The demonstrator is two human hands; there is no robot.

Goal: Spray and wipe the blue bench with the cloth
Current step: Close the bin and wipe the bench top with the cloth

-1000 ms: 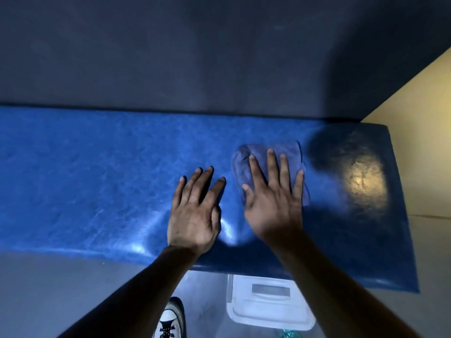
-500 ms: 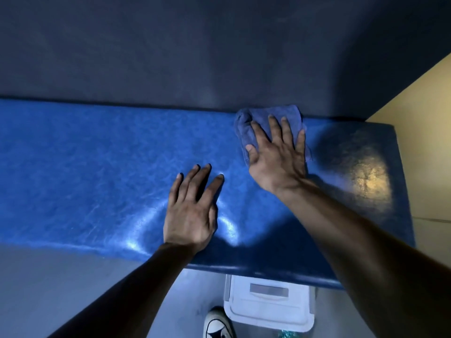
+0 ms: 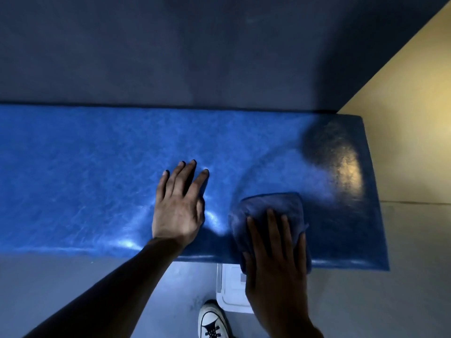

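- Half a second ago the right hand (image 3: 275, 262) pressed the cloth (image 3: 271, 211) at the far edge of the table (image 3: 97, 167), against the wall (image 3: 195, 57). Now we see it at the near edge, so the cloth has come back toward us in one stroke.
- The cloth is near the right end of the table, under the right hand. Its near part hangs a little over the front edge.
- The grip of the right hand is flat: the fingers (image 3: 271, 223) lie straight on the cloth and press it down, and they do not curl around it.
- The left hand (image 3: 178, 206) has stayed at almost the same place on the table, left of the cloth and apart from it. It lies flat with the fingers spread and holds nothing. We judge that it only supports the body.
- We judge that the wiping step is going on, with strokes from far to near. The long left part of the table is perhaps not yet wiped; we cannot tell from the shine.
- We see no spray bottle.
- The table surface is shiny blue, like padded leather, with a bright reflection and a dark shadow near its right end.
- Behind it the wall is dark grey, and at the right the wall is yellow. The floor (image 3: 61, 289) is grey. On it we see a white box (image 3: 231, 289) under the table edge and a white shoe (image 3: 212, 320).
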